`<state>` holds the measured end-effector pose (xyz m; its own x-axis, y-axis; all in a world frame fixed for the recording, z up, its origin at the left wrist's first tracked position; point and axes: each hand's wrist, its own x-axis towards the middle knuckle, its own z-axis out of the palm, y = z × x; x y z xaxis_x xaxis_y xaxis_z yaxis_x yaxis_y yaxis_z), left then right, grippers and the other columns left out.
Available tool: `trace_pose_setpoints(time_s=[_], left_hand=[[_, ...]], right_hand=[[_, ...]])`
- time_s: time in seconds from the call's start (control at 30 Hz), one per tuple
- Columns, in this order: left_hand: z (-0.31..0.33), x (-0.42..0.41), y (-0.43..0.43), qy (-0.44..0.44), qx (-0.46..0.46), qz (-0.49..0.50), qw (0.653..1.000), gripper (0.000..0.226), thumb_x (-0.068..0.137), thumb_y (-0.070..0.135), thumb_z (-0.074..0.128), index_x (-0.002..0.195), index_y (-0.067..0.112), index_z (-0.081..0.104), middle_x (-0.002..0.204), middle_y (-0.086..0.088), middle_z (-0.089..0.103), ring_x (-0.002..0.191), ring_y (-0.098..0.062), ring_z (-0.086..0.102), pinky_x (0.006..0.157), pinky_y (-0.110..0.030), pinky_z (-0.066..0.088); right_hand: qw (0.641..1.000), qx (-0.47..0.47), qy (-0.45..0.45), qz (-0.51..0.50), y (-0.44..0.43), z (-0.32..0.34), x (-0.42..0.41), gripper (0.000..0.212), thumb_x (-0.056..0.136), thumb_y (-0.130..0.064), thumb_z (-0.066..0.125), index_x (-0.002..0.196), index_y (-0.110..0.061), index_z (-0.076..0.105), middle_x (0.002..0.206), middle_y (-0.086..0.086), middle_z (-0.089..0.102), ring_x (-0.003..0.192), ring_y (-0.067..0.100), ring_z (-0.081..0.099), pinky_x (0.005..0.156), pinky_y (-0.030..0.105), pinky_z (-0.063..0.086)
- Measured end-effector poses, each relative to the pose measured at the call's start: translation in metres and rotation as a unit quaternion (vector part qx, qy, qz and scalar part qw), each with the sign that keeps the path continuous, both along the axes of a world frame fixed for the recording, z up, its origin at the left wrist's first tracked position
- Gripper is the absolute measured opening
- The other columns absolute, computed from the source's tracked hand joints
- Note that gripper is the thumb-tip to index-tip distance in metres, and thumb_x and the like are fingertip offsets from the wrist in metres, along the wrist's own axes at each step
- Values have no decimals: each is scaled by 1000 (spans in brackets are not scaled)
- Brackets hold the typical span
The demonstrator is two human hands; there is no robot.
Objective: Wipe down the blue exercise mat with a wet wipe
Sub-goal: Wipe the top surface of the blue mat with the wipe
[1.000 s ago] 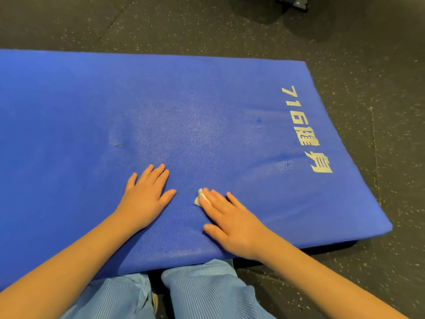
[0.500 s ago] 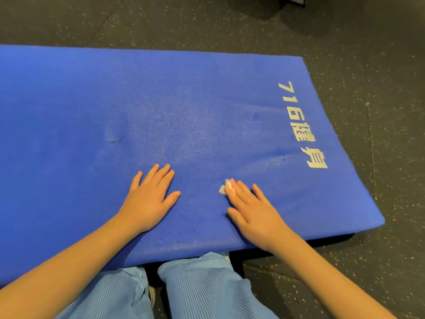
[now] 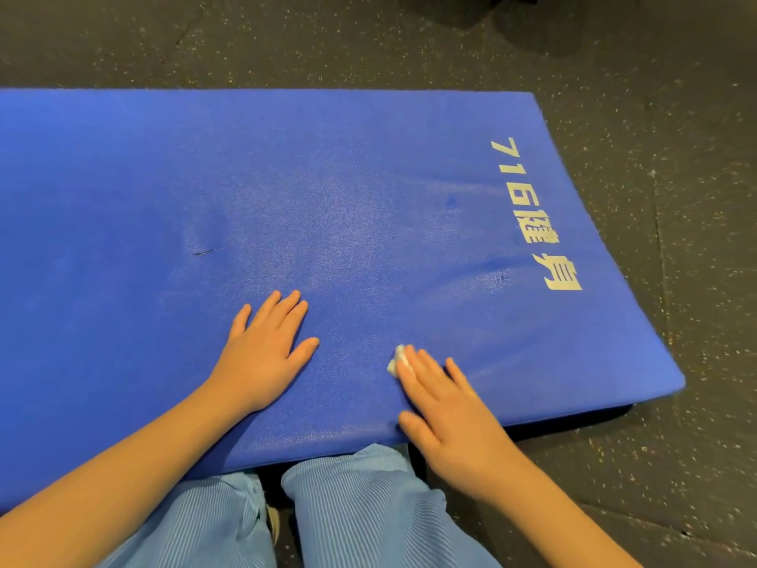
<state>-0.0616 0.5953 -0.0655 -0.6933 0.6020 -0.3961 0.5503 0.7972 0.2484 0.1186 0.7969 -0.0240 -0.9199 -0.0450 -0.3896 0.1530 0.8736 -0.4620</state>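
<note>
While flat on the blue mat point(image 3: 164, 178), left hand point(image 3: 262, 358) and right hand point(image 3: 454, 420), grip released, wet wipe point(image 3: 395, 359) under the right.

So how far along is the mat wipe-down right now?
Mid-job, probably. Done: a paler sheen across the blue exercise mat centre may be wiped, or just light. In hand: right hand presses the wet wipe by the near edge; left hand braces flat. Left: the white lettering end shows no clear wiping.

One head-worn wide-angle view, facing forward and steeply down, close above near edge of blue exercise mat point(image 3: 368, 190), light-blue trousers point(image 3: 360, 510) at bottom, speckled floor point(image 3: 680, 116) beyond
</note>
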Motion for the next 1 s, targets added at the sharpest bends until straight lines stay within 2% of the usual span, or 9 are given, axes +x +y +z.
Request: trace_pose_setpoints(time_s=[0.07, 0.17, 0.3, 0.43, 0.53, 0.63, 0.73, 0.87, 1.0], left_hand=[[0, 0, -1, 2, -2, 0, 1000, 99, 70, 70, -10, 154, 23, 12, 161, 10, 2, 148, -11, -6, 118, -39, -6], [0, 0, 0, 4, -2, -1, 1000, 99, 70, 69, -9, 154, 22, 14, 161, 10, 4, 148, -11, -5, 119, -40, -5], [-1, 0, 0, 4, 1, 1, 1000, 99, 70, 69, -9, 154, 22, 15, 161, 9, 5, 148, -12, -4, 118, -40, -4], [-1, 0, -1, 10, -2, -2, 1000, 98, 71, 69, -10, 154, 22, 14, 161, 9, 4, 148, -12, -4, 118, -40, -5], [1, 1, 0, 10, -8, -5, 1000, 98, 71, 68, -12, 154, 22, 12, 161, 9, 2, 148, -12, -6, 118, -39, -5], [1, 1, 0, 12, -7, -5, 1000, 97, 71, 67, -13, 154, 22, 11, 161, 10, 1, 148, -12, -7, 118, -39, -6], [2, 1, 0, 13, -1, -5, 1000, 96, 73, 67, -11, 154, 22, 12, 161, 9, 3, 148, -12, -5, 118, -39, -5], [6, 1, 2, 5, -16, -10, 1000, 96, 73, 66, -12, 154, 22, 13, 161, 9, 4, 148, -13, -4, 119, -40, -3], [4, -3, 1, 1, -21, -33, 999, 87, 84, 64, 4, 148, 14, 35, 157, 0, 27, 146, -23, 21, 116, -49, 16]], right_hand=[[999, 0, 19, 32, -1, 1, 18, 66, 96, -58, 9, 154, -26, 12, 160, -13, 3, 147, 3, 0, 117, 27, -5], [994, 94, 48, -8, 19, -8, 14, 65, 99, -50, 10, 150, -16, 30, 157, -3, 24, 143, 16, 27, 115, 33, 7], [987, 109, -21, -113, 27, -26, -39, 92, 73, -60, -11, 154, -20, 9, 162, -3, 0, 148, 13, -2, 117, 35, -6], [999, 38, 3, -30, -3, -12, -36, 88, 76, -62, -5, 154, -22, 4, 160, -10, -8, 144, 2, -12, 114, 28, -14], [996, 83, 19, -23, 20, -18, -38, 86, 79, -59, -4, 154, -18, 8, 161, -4, 1, 148, 11, 0, 117, 34, -7], [981, 147, -20, -126, 51, -36, -74, 67, 98, -53, 13, 154, -17, 8, 162, 1, 0, 149, 17, -1, 118, 39, -5], [984, 99, -24, -146, 38, -41, -99, 62, 102, -47, 25, 154, -17, 9, 162, 1, -5, 148, 16, -6, 118, 37, -7], [997, 69, -9, -17, 22, -33, -92, 88, 80, -67, 0, 154, -21, 2, 162, -3, -7, 148, 13, -7, 118, 35, -8], [983, 148, -28, -106, 69, -49, -121, 65, 100, -51, 22, 154, -19, 5, 162, 0, -3, 148, 16, -4, 119, 39, -5]])
